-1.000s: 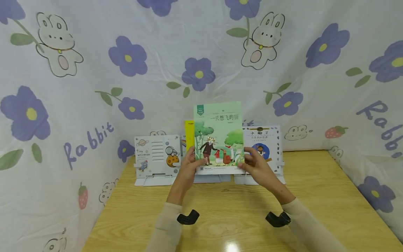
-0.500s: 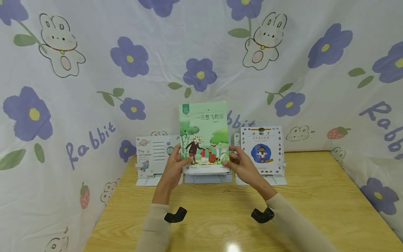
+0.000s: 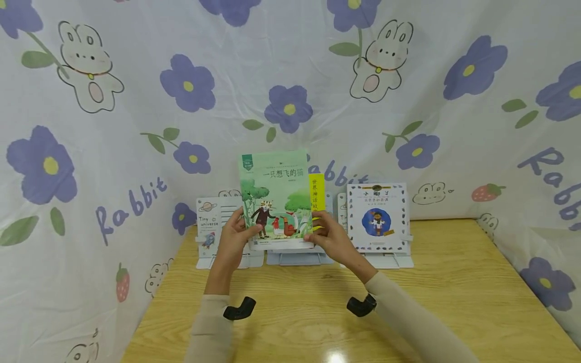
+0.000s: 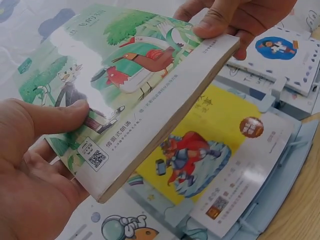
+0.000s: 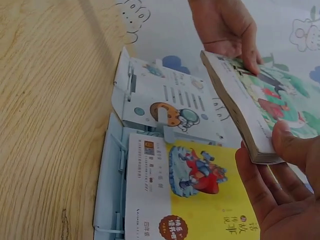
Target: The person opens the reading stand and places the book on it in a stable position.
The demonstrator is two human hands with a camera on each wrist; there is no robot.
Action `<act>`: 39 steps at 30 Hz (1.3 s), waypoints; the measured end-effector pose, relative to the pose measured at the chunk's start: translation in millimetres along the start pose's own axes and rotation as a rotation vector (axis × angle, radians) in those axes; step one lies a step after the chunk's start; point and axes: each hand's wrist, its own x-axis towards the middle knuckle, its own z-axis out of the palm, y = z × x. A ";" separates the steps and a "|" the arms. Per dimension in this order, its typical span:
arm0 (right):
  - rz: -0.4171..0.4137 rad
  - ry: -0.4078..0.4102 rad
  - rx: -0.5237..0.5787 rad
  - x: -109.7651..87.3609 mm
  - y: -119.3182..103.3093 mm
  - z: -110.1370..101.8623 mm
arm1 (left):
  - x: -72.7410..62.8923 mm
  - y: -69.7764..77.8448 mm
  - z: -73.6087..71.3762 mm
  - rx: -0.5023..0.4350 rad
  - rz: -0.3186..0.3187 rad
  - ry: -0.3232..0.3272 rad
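Observation:
Both hands grip a green picture book (image 3: 277, 201) by its lower corners, cover facing me and raised off the table. My left hand (image 3: 233, 239) has its thumb on the cover at the lower left, fingers behind. At the lower right, my right hand (image 3: 333, 239) pinches the book the same way, seen closely in the right wrist view with the book's thick page edge (image 5: 235, 107). Behind it, a yellow book (image 4: 200, 150) leans on the middle book stand (image 3: 299, 258), partly hidden by the green one. The left book stand (image 3: 211, 232), with a space print, is partly covered too.
On the right stand (image 3: 399, 259) leans a white book (image 3: 378, 217) with a blue round picture. The three stands line the back of the wooden table (image 3: 313, 312), before a flowered rabbit curtain (image 3: 236, 60). Black wrist devices (image 3: 239, 308) sit at both cuffs.
The green book has moved left in both hands, from in front of the middle stand to partly over the left one. More of the yellow book's right side now shows.

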 end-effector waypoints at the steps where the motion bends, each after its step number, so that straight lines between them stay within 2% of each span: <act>1: -0.002 -0.001 0.000 2.1 0.3 2.2 | 0.3 -0.3 -1.9 -0.004 0.014 0.006; 9: -0.040 -0.006 -0.076 20.8 -1.2 19.1 | 1.9 -1.3 -19.8 -0.010 0.065 0.086; 18: -0.048 0.014 -0.088 39.1 -0.2 40.0 | 5.0 -0.9 -37.1 0.026 0.060 0.173; 23: -0.078 0.053 -0.162 49.3 -0.7 50.5 | 8.2 1.7 -44.7 0.026 0.058 0.235; 30: -0.073 0.066 -0.196 63.2 -1.2 65.5 | 11.6 8.1 -58.7 0.079 0.010 0.267; 39: -0.094 0.079 -0.231 79.5 -5.1 81.4 | 17.7 6.5 -73.9 0.118 0.043 0.325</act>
